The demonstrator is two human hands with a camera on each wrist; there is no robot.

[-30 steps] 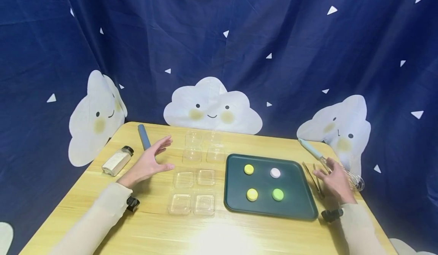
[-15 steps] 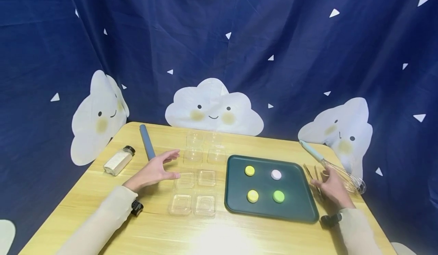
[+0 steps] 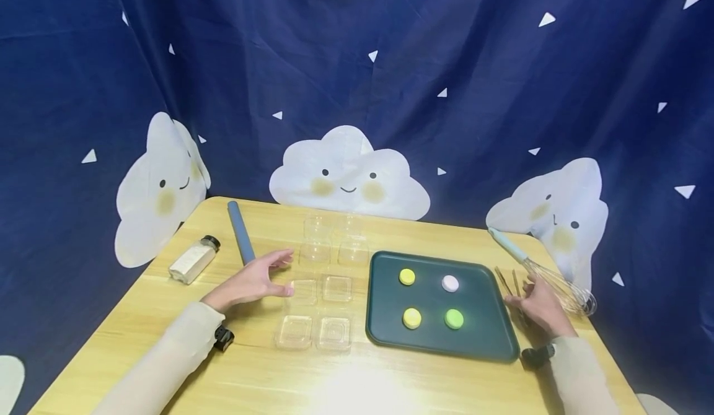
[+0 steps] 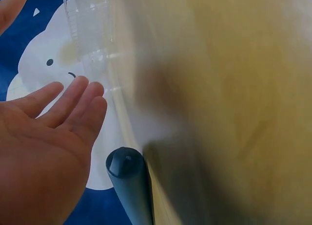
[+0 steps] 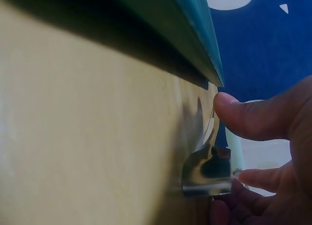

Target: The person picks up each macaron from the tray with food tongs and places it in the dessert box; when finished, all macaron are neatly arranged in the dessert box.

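Worktop (image 3: 245, 378): I have a broad stretch along the near side, only a narrow strip between the see-through boxes (image 3: 333, 332) and the tray (image 3: 429, 297). Jar (image 3: 194, 261) near left edge; whisk (image 3: 509, 246) loops reach the right edge.

Left hand (image 3: 251, 283) just beside the boxes, fingers (image 4: 91, 119) released; thumb overlaps one box, contact unclear to me. Right hand (image 3: 541, 306) at the tongs (image 5: 207, 175), right of the tray, thumb and fingers either side; I cannot tell whether they grasp.

Hidden: part of the tongs behind the right hand, near end of the rolling pin (image 3: 241, 232) behind the left. Box walls faint.

Count: eight box squares, joins unclear; four macarons (image 3: 453, 319) on tray (two yellow, one green, one pale pink); one jar, one whisk, one rolling pin.
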